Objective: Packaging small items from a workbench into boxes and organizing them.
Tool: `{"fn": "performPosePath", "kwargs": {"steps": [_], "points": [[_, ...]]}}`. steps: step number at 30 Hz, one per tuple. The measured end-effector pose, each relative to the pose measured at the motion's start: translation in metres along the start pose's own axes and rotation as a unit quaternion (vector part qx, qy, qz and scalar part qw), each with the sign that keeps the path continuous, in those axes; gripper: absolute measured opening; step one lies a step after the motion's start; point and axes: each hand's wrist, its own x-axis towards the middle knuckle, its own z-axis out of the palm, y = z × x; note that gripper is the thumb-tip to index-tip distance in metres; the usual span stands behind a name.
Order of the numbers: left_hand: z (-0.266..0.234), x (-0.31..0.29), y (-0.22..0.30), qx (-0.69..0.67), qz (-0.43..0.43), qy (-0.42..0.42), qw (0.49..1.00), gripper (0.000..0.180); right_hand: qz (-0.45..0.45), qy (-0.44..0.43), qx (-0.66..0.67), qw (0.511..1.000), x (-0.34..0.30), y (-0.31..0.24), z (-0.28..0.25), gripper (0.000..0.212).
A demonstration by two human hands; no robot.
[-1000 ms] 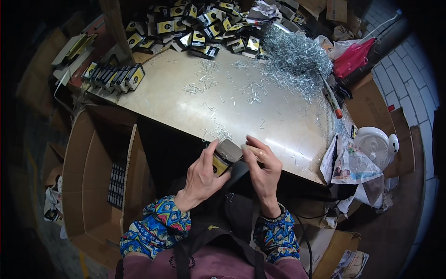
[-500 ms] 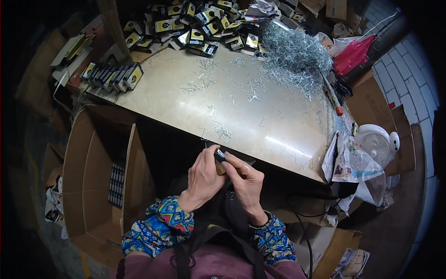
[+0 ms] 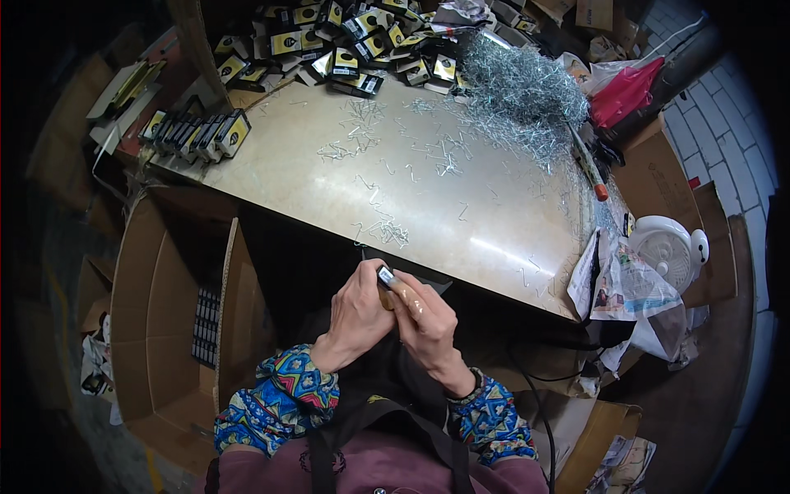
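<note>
My left hand point(image 3: 355, 317) and my right hand point(image 3: 424, 317) are pressed together below the near edge of the metal-topped table point(image 3: 461, 206), both closed around one small black and yellow box point(image 3: 385, 277). Only the box's top end shows between my fingers. A big heap of thin metal wire clips point(image 3: 518, 90) lies at the table's far right, and loose clips point(image 3: 387, 230) are scattered over the tabletop. Many more small black and yellow boxes point(image 3: 346, 41) are piled at the far edge, and a tidy row of them point(image 3: 197, 132) stands at the left corner.
An open cardboard carton point(image 3: 164, 329) with packed boxes inside stands on the floor to my left. A small white fan point(image 3: 671, 247) and crumpled newspaper point(image 3: 625, 288) are on the right. A red-tipped tool point(image 3: 588, 165) lies by the clip heap. More cardboard lies around.
My hands have pulled back from the table's edge toward my body and closed tighter around the box, which now shows less between the fingers.
</note>
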Motion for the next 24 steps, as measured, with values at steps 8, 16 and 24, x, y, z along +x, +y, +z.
{"fn": "performPosePath", "kwargs": {"steps": [8, 16, 24], "points": [[-0.004, 0.038, 0.003, -0.035, 0.086, 0.012, 0.996, 0.059, 0.045, 0.115, -0.158, 0.980, 0.012, 0.084, -0.074, 0.027], [-0.049, 0.117, -0.035, 0.214, 0.030, 0.019, 0.976, 0.039, 0.005, -0.083, -0.083, 0.993, 0.078, 0.084, 0.001, 0.044], [-0.099, 0.211, -0.088, 0.252, 0.157, 0.010, 0.955, 0.044, -0.098, -0.223, -0.276, 0.930, 0.177, 0.155, 0.077, 0.044]]}}
